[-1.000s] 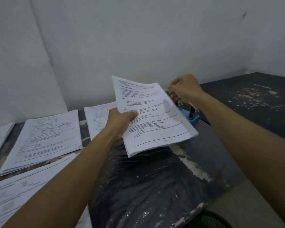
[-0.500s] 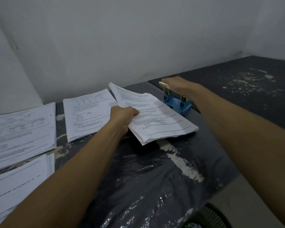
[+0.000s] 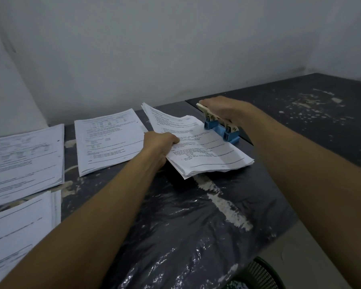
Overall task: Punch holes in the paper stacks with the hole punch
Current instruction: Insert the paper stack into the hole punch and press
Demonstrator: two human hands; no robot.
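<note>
A blue hole punch (image 3: 221, 130) with a cream lever stands on the dark table (image 3: 186, 215) near the back wall. My right hand (image 3: 223, 107) lies flat on top of the lever, palm down. A stack of printed paper (image 3: 200, 147) lies on the table with its right edge slid into the punch. My left hand (image 3: 161, 142) grips that stack at its left edge, thumb on top.
Three more printed stacks lie to the left: one beside the held stack (image 3: 108, 140), one further left (image 3: 23, 159), one at the near left (image 3: 17, 232). A green mesh basket (image 3: 256, 276) shows below the table's front edge. A wall rises close behind.
The stack came down from the air onto the table and into the punch. My right hand went from beside the punch to lying on its lever.
</note>
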